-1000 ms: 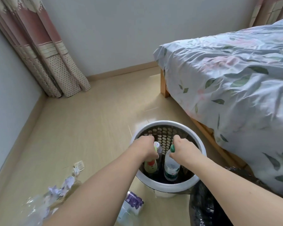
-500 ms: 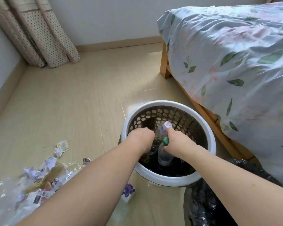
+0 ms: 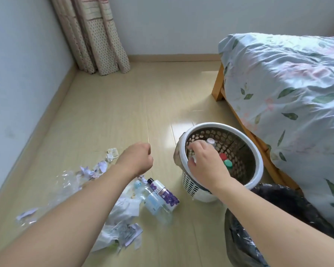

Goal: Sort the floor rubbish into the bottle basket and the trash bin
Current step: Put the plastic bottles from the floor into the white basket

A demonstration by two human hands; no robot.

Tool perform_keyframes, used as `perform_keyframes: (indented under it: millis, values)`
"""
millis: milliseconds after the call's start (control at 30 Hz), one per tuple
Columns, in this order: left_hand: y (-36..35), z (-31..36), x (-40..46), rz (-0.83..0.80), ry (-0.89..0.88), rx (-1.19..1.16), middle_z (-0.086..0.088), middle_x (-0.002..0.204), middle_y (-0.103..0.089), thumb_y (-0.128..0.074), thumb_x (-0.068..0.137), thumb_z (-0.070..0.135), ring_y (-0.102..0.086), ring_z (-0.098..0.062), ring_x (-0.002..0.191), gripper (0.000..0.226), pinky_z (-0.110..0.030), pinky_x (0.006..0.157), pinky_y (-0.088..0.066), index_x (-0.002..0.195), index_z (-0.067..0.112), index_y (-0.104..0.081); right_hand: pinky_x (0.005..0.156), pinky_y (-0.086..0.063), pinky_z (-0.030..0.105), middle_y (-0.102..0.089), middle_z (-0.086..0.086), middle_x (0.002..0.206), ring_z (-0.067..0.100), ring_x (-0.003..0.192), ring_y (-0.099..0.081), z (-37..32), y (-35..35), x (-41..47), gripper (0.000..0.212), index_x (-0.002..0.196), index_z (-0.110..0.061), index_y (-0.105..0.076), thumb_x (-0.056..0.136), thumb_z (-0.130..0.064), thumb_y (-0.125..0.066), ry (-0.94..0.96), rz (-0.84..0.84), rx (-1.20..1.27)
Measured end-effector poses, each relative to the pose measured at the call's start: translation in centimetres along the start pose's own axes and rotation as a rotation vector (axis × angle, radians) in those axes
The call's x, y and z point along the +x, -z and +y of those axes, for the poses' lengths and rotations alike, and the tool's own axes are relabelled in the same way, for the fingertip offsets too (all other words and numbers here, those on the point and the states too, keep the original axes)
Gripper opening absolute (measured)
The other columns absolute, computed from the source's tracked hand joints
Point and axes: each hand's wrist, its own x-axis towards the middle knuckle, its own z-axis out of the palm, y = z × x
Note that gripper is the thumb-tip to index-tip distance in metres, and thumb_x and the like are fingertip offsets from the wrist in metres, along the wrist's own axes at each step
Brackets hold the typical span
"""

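Here, our left hand [image 3: 135,159]: fingers curled, holding nothing, above bare floor [image 3: 123,105].
Our right hand [image 3: 204,160]: fingers over the basket [image 3: 258,170] rim; grip unclear.
Bottles [image 3: 162,197]: below left fingers.
Trash bin [image 3: 239,237]: beside the basket.

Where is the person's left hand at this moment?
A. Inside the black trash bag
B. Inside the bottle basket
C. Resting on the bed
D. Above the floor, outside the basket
D: the left hand hangs over the floor near the scattered rubbish, while only the right hand reaches into the basket.
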Motion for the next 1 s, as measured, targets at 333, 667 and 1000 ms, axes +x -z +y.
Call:
perform_keyframes:
  millis: [333, 667, 1000]
  values:
    - [-10.6, -8.6, -3.6, -0.275, 0.676, -0.954, -0.014, 0.083, -0.051, -0.048, 0.089, 0.007, -0.055, -0.027, 0.062, 0.013, -0.031, 0.055, -0.049, 0.1, 0.002, -0.053, 0.092, -0.046, 0.034, -0.051, 0.001, 0.127, 0.021, 0.11, -0.052, -4.0, -14.8, -1.2, 0.035, 0.127, -0.019, -0.048, 0.092, -0.017, -0.046, -0.25, -0.524, 0.159]
    - [-22.7, -6.0, 2.5, -0.24, 1.032, -0.965, -0.014, 0.122, -0.056, -0.073, 0.061, 0.059, -0.066, -0.037, 0.094, 0.096, -0.046, 0.07, -0.059, 0.134, 0.004, -0.043, 0.07, -0.059, 0.041, -0.059, -0.004, 0.1, 0.022, 0.073, -0.067, 2.9, -25.9, 1.0, 0.046, 0.115, -0.028, -0.045, 0.07, -0.031, -0.055, -0.449, -0.774, 0.133]
    - [-20.4, -6.1, 0.6, -0.306, 1.014, -1.049, -0.011, 0.109, -0.057, -0.069, 0.055, 0.044, -0.066, -0.035, 0.087, 0.089, -0.054, 0.063, -0.058, 0.129, 0.02, -0.026, 0.063, -0.052, 0.034, -0.045, 0.004, 0.108, 0.026, 0.073, -0.058, 1.7, -25.8, 0.4, 0.036, 0.109, -0.018, -0.044, 0.076, -0.022, -0.058, -0.546, -0.731, 0.155]
